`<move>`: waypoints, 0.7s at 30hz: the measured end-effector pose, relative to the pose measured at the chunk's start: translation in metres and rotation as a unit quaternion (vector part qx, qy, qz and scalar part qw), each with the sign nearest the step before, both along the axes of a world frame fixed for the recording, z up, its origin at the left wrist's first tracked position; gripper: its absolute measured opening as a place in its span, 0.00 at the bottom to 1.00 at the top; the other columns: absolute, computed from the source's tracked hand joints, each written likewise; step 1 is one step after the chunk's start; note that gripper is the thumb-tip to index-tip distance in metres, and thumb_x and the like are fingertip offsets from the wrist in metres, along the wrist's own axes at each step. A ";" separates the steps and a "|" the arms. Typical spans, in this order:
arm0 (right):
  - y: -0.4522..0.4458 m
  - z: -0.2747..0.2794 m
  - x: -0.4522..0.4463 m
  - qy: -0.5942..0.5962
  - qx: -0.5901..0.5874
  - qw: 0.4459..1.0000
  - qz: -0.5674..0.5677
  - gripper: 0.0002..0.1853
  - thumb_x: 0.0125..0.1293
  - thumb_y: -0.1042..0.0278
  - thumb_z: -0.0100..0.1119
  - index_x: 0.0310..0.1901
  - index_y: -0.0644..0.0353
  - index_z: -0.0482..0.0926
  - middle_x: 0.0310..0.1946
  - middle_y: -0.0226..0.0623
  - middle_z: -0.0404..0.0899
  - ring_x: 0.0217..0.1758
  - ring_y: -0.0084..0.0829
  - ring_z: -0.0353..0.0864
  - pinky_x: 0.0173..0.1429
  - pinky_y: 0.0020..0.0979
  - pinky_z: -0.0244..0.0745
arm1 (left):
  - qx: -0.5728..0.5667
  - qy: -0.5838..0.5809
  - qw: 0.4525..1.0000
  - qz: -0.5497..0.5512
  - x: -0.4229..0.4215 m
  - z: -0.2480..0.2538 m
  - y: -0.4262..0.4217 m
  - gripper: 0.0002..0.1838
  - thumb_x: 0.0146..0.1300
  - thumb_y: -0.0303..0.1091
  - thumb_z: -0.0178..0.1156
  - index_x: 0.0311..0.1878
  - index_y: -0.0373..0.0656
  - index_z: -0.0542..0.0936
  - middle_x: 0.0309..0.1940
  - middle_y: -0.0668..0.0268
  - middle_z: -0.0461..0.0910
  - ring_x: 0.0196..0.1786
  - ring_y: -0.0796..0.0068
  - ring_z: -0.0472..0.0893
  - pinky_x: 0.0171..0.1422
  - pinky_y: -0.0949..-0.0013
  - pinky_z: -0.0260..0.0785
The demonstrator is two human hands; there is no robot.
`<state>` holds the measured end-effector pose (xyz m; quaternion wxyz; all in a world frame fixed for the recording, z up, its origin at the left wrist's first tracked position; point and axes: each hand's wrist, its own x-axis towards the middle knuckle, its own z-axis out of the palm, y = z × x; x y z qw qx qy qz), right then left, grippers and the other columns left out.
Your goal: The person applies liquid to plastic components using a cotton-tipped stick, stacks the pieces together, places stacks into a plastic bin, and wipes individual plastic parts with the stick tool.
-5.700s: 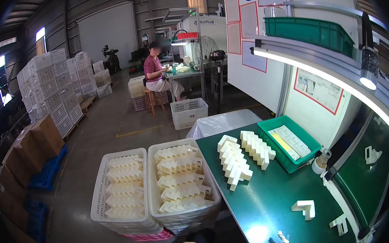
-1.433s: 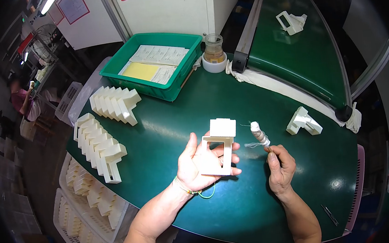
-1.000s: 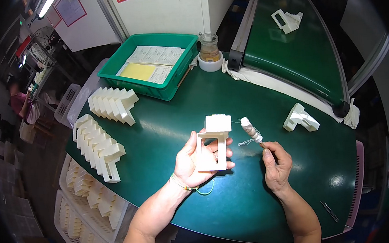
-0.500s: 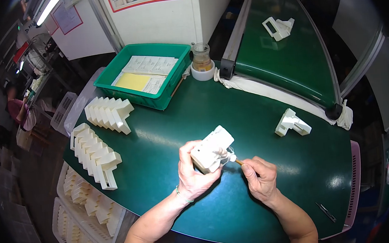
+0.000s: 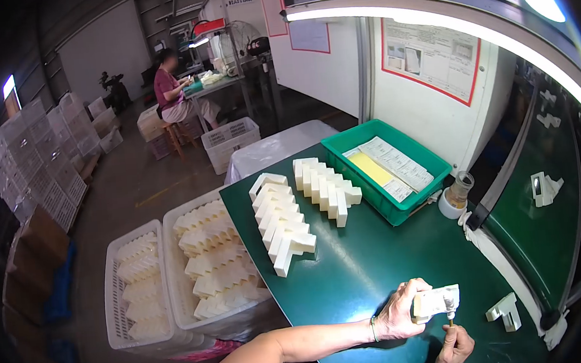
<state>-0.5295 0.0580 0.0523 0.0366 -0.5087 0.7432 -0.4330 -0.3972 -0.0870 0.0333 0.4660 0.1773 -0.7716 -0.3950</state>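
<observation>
My left hand (image 5: 398, 316) grips a white moulded plastic part (image 5: 431, 301) above the green tabletop (image 5: 360, 285). In my right hand (image 5: 456, 349) is a thin brown stick (image 5: 451, 322), pinched between the fingers. Its white, cloth-like tip is up against the lower right end of the part, though the exact contact is too small to make out. A similar loose white part (image 5: 504, 311) lies on the table to the right of my hands. Two nested rows of such parts, a longer row (image 5: 280, 220) and a shorter row (image 5: 325, 187), lie farther left.
A green tray (image 5: 374, 199) holding papers stands beside a glass jar (image 5: 463, 183) in a white base. The conveyor belt (image 5: 534, 244) runs along the right with parts on it. Left of the table are filled white baskets (image 5: 116, 304). A person (image 5: 168, 89) sits at a far bench.
My view has swung left, so the table and both hands now appear farther right. The baskets and the far person show more fully. Each hand keeps its hold on the same thing.
</observation>
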 end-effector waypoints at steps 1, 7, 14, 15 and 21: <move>0.001 0.012 0.001 0.007 0.030 1.000 0.001 0.12 0.67 0.70 0.49 0.39 0.67 0.81 0.33 0.50 0.82 0.36 0.38 0.82 0.44 0.32 0.75 | 0.033 0.005 0.999 -0.018 0.002 -0.001 0.002 0.34 0.40 0.22 0.65 0.52 0.42 0.61 0.46 0.56 0.69 0.49 0.61 0.74 0.55 0.61 0.67; -0.001 0.003 -0.017 -0.100 0.006 0.990 -0.102 0.12 0.67 0.69 0.51 0.39 0.69 0.81 0.31 0.44 0.82 0.35 0.32 0.79 0.44 0.32 0.74 | -0.013 0.048 0.991 -0.122 0.000 0.000 -0.003 0.36 0.34 0.26 0.66 0.51 0.41 0.62 0.45 0.55 0.69 0.50 0.54 0.70 0.57 0.60 0.64; 0.010 0.008 -0.025 -0.012 0.030 0.999 0.005 0.10 0.65 0.70 0.50 0.38 0.64 0.82 0.30 0.47 0.82 0.33 0.40 0.81 0.40 0.34 0.74 | 0.056 0.011 0.976 -0.211 0.004 0.003 -0.009 0.31 0.36 0.25 0.62 0.49 0.41 0.64 0.42 0.59 0.69 0.44 0.62 0.72 0.49 0.65 0.65; 0.008 0.012 -0.026 0.012 0.042 0.999 -0.001 0.10 0.65 0.70 0.50 0.38 0.64 0.82 0.30 0.48 0.82 0.33 0.40 0.81 0.40 0.35 0.74 | 0.041 0.013 0.973 -0.226 0.003 0.003 -0.011 0.31 0.35 0.25 0.61 0.49 0.41 0.64 0.42 0.59 0.69 0.44 0.63 0.72 0.49 0.66 0.66; 0.009 0.008 -0.030 -0.043 0.022 0.998 -0.049 0.11 0.66 0.70 0.50 0.40 0.66 0.81 0.31 0.47 0.81 0.35 0.36 0.81 0.43 0.34 0.75 | 0.072 -0.016 0.972 -0.224 0.003 0.006 -0.012 0.33 0.31 0.26 0.62 0.48 0.40 0.65 0.40 0.59 0.69 0.43 0.62 0.72 0.49 0.65 0.65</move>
